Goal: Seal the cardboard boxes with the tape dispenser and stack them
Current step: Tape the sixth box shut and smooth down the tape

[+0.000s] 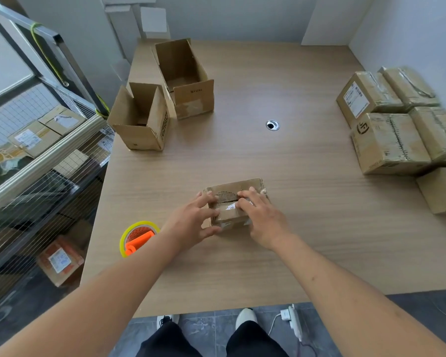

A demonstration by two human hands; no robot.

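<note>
A small cardboard box (232,194) lies on the wooden table (294,163) in front of me, its top flaps closed with a strip of clear tape across the seam. My left hand (193,222) grips the box's left side, thumb at the near edge and fingers over the top. My right hand (263,217) lies on the top right with the fingers pressing the tape down. The tape dispenser (137,239), an orange handle in a yellow-rimmed roll, sits on the table to the left of my left hand.
Two open boxes, a nearer box (142,122) and a taller box (188,81), stand at the far left. A stack of sealed boxes (397,130) fills the right edge. A cable hole (272,124) sits mid-table. A wire shelf (36,163) stands left of the table.
</note>
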